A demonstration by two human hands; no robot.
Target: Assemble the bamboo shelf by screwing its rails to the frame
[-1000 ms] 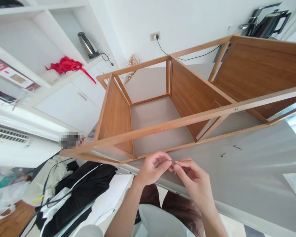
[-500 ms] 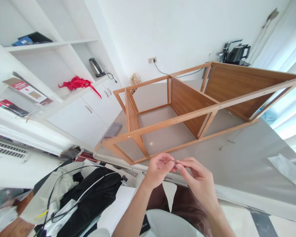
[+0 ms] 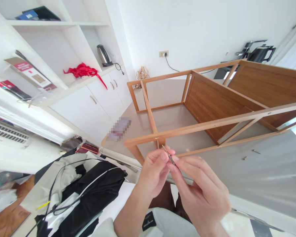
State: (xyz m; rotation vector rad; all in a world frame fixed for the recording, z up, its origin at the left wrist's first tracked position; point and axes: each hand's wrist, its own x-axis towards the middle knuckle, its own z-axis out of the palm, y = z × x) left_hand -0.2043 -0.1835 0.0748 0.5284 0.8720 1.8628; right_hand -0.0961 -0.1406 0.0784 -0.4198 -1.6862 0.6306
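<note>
Between my two hands is a slim metal screw (image 3: 168, 155), its pointed end tilted up toward the frame. My left hand (image 3: 155, 169) is closed, its thumb and fingers pinching the screw. The fingertips of my right hand (image 3: 198, 186) pinch the same screw near its lower end. Just beyond my fingers is the near corner of a wooden frame (image 3: 187, 132) with brown panels, lying on the grey tabletop (image 3: 268, 179). One long screw (image 3: 256, 151) and one short screw (image 3: 244, 158) lie loose on the table to the right.
Black clothing (image 3: 96, 184) and cables are piled at the left. White shelves (image 3: 61, 65) hold a steel kettle (image 3: 104, 55) and red ribbon (image 3: 82, 70). Another kettle (image 3: 261, 54) stands at the far right. A blurred-out item (image 3: 119, 128) lies on the table's left end.
Both hands have come up closer to the frame's near-left corner, and the screw now points upward and shows more. The view has swung, so the wooden frame sits further right.
</note>
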